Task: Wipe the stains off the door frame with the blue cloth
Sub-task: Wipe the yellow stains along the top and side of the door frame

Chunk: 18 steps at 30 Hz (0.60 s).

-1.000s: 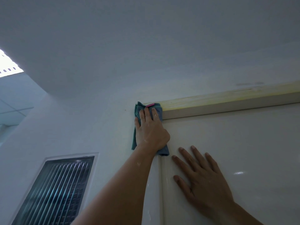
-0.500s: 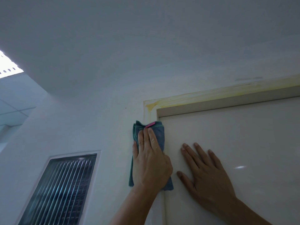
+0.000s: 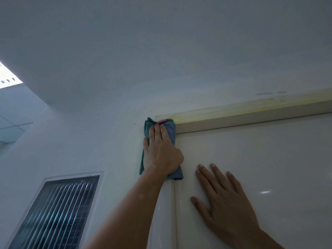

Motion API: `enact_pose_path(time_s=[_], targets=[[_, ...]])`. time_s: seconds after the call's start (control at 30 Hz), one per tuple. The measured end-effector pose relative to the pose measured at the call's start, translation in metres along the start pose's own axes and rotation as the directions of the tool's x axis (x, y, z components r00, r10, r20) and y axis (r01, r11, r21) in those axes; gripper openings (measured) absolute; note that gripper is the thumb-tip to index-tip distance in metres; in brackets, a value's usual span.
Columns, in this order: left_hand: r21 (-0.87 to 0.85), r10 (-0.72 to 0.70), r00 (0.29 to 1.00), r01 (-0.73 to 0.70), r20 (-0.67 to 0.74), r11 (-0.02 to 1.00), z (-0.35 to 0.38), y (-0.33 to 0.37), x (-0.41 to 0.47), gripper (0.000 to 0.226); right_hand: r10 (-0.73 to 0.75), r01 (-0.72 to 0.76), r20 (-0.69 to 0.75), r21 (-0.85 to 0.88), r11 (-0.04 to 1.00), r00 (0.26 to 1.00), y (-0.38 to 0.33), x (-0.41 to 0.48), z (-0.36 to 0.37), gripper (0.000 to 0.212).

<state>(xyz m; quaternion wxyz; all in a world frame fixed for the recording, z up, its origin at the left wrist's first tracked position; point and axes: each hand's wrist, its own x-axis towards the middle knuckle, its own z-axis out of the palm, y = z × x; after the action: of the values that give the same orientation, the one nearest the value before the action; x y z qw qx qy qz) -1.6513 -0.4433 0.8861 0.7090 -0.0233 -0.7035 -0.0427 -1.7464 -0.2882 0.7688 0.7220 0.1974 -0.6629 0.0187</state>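
A folded blue cloth (image 3: pixel 171 129) with a pink tag is pressed flat against the upper left corner of the cream door frame (image 3: pixel 233 121). My left hand (image 3: pixel 160 153) lies on the cloth with fingers stretched upward, holding it to the frame's left post. Yellowish stains run along the frame's top face (image 3: pixel 224 112) to the right of the cloth. My right hand (image 3: pixel 224 203) rests flat on the glossy white door (image 3: pixel 269 168), fingers spread, holding nothing.
A white wall (image 3: pixel 89 141) surrounds the frame, with a louvred vent window (image 3: pixel 57 211) at lower left. The ceiling is close overhead, and a bright ceiling light (image 3: pixel 7 76) shows at the far left. Faint grey marks (image 3: pixel 271 93) sit on the wall above the frame.
My left hand slid the cloth down the frame's left post, then back up to the top corner, covering the yellow corner stain. My right hand stayed flat on the door.
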Motion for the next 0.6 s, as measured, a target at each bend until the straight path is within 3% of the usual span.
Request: enact_pose_path(time_s=[0.27, 0.6], targets=[[0.053, 0.046, 0.999, -0.047, 0.016, 0.997, 0.0, -0.003, 0.045, 0.089, -0.016, 0.015, -0.04, -0.008, 1.0, 0.999, 0.002, 0.001, 0.004, 0.07], [0.107, 0.368, 0.92, -0.383, 0.133, 0.918, -0.008, -0.016, 0.073, 0.083, -0.036, 0.034, -0.074, -0.016, 0.999, 0.997, 0.003, 0.004, 0.006, 0.07]])
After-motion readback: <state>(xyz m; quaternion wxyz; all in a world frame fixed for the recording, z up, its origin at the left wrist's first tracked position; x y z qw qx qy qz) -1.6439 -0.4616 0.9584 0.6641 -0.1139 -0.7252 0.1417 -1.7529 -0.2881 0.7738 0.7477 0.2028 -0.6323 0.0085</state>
